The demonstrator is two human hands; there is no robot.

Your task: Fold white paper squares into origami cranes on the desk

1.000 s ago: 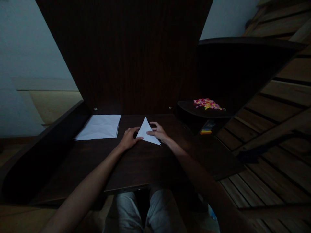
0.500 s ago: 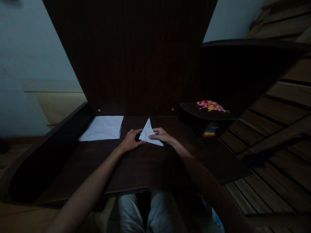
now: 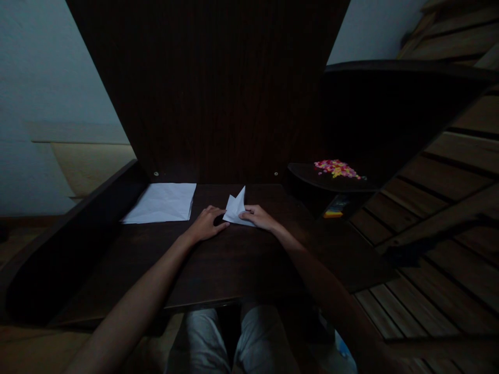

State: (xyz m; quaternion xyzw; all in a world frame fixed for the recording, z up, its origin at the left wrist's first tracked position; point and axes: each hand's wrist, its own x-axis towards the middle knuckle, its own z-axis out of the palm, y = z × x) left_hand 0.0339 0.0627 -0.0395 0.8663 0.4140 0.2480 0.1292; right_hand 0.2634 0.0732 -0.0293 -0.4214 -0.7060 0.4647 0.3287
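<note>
Folded paper (image 3: 234, 209) is now showing two upward points, where half a second earlier it was forming one tall triangle. Head view: the paper is resting on the dark desk (image 3: 226, 265), between the two hands. The right hand (image 3: 259, 218) is pinching its right side, thumb lying across the front face. The left hand (image 3: 206, 224) is curving at the left edge with thumb and index finger spread apart; whether its fingertips are pressing on the sheet or merely bordering it, one cannot tell.

Handling: the part is probably behaving as light, thin sheet stock, soft across single layers and stiffer along creases. Its free points are likely bending or tearing under rough pressure. Hold is best being taken at the layered lower edge (not at the tips), with flat finger pads.

Visibility: the right fingers are covering the right portion of the paper, and its underside is staying hidden. Dim light is obscuring the layer count. The forearms are running out of frame at the bottom. The stack of white sheets (image 3: 163, 200) is lying flat to the left, its number of sheets unreadable.
</note>
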